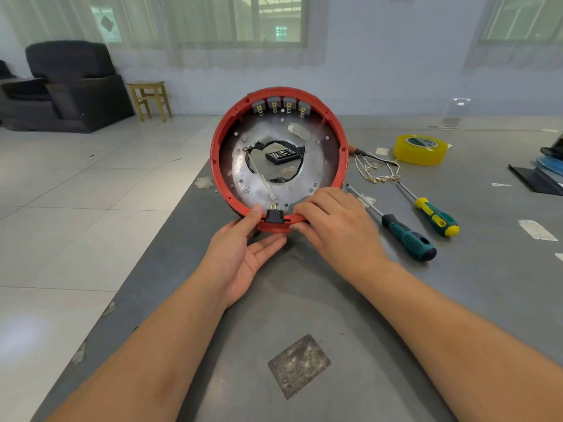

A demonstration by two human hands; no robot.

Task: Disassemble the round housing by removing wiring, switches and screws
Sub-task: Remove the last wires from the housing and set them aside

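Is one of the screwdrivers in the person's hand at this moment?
No, both screwdrivers lie on the table while the right hand and left hand hold the red housing.

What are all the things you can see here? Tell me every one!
round housing: 1, red rim with silver plate inside, tilted up on the table, held at its near edge
switches: 4, grey, in a row inside the housing's far rim
black socket: 1, in the housing's near rim, thin wire attached
screwdrivers: 2, one dark teal and black, one green and yellow, right of the housing
loose wires: a bundle, white with brass ends, on the table
tape roll: 1, yellow, far right
table: 1, grey
stool: 1, wooden, on the floor
armchair: 1, dark, far left
left hand: 1, holds the rim
right hand: 1, holds the rim
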